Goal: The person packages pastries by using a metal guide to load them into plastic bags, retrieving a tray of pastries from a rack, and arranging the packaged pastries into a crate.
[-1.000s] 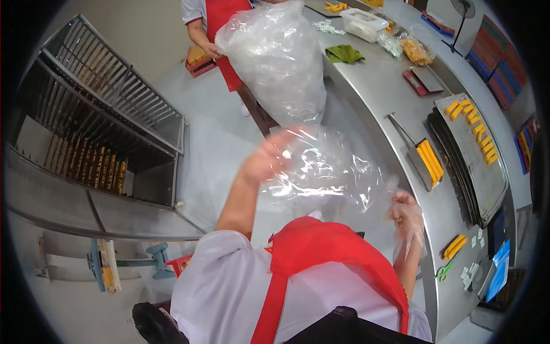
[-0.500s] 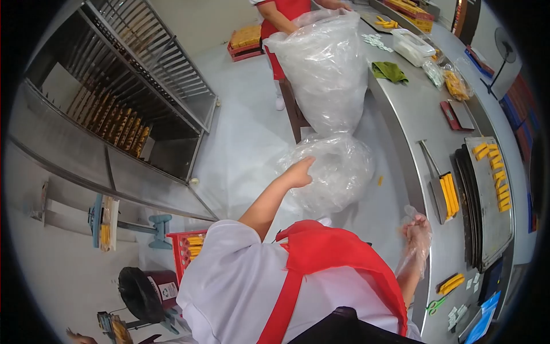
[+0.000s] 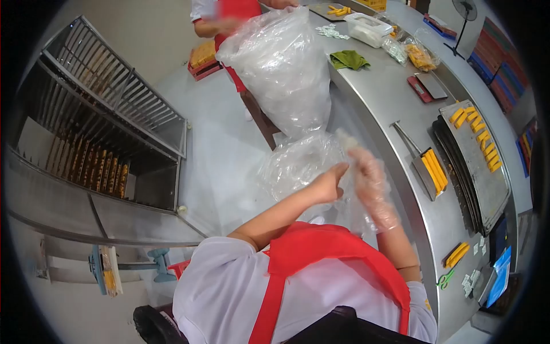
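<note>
My left hand (image 3: 328, 184) is bare and near the middle of the view, index finger and thumb apart, the other fingers curled, nothing visible in it. Close to its right, my right hand (image 3: 371, 183) wears a loose clear plastic glove, with its fingers stretched forward and slightly blurred. Beyond my hands lies a crumpled clear plastic bag (image 3: 298, 163). Above that, a large bulging clear plastic bag (image 3: 281, 71) stands in front of a co-worker (image 3: 238, 10) in a red apron, whose hands are near its top.
A steel counter (image 3: 375, 106) curves along the right, bearing a green cloth (image 3: 348, 59), a red scale (image 3: 427, 88), a scoop of yellow sticks (image 3: 432, 171), stacked trays (image 3: 478, 172) and green scissors (image 3: 446, 279). At the left is a metal rack (image 3: 97, 200); a red crate (image 3: 204, 70) sits behind.
My right hand has moved from beside the counter inward and forward, next to my left hand. My left hand has shifted right. The view swung right, then back left.
</note>
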Tool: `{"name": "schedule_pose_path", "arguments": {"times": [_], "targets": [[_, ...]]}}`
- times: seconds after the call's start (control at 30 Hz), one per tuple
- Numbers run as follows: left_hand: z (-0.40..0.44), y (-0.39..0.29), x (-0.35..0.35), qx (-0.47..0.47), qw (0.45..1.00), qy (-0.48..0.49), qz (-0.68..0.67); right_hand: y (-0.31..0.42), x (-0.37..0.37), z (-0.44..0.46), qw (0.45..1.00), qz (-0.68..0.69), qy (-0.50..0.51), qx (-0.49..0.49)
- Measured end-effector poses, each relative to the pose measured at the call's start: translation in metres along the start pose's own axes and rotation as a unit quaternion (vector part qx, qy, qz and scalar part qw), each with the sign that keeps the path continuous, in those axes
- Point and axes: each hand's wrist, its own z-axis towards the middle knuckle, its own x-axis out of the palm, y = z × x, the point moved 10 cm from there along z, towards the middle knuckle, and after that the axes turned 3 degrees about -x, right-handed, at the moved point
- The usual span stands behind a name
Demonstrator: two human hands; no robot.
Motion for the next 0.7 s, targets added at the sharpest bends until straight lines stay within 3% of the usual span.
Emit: {"name": "schedule_pose_path", "arguments": {"times": [0.03,0.07,0.17,0.23,0.47,0.57,0.7], "targets": [[0.000,0.001,0.006,0.008,0.997,0.012,-0.073,0.008,0.014,-0.002,0.994,-0.084,0.047,-0.042],[0.001,0.003,0.011,0.015,0.989,0.023,-0.146,0.005,0.017,-0.005,0.994,-0.085,0.043,-0.045],[0.005,0.008,0.011,0.032,0.990,-0.011,-0.140,-0.003,0.030,-0.009,0.980,-0.178,0.070,-0.051],[0.004,0.005,0.008,0.020,0.989,-0.008,-0.146,-0.016,0.034,-0.010,0.967,-0.231,0.110,0.005],[0.008,0.006,-0.006,0.040,0.991,-0.053,-0.115,-0.009,0.032,-0.009,0.966,-0.246,0.056,-0.060],[0.011,0.021,0.001,-0.009,0.994,-0.016,-0.106,-0.002,0.033,-0.006,0.969,-0.228,0.084,-0.039],[0.010,0.021,0.000,0.013,0.992,-0.028,-0.124,-0.012,0.036,-0.008,0.974,-0.201,0.099,-0.019]]}}
